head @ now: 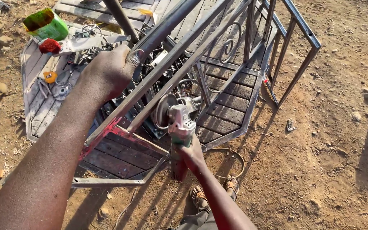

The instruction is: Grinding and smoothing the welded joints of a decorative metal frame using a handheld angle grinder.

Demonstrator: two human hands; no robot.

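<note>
The left hand [111, 70] is wrapped around a bar of the metal frame [218, 51]. The right hand [191, 152] grips the angle grinder [179, 132], its disc touching another bar just right of it.

A single view is given, taken from a camera worn on the head and aimed steeply downward. The scene is seen from close above: the left hand [111, 70] and right hand [191, 154] are framed near the middle, with the left forearm filling the near left corner. The metal frame [218, 51] is crossed diagonally toward the far right. Bare dirt ground [333, 162] is taken in at the right and near edges.
</note>
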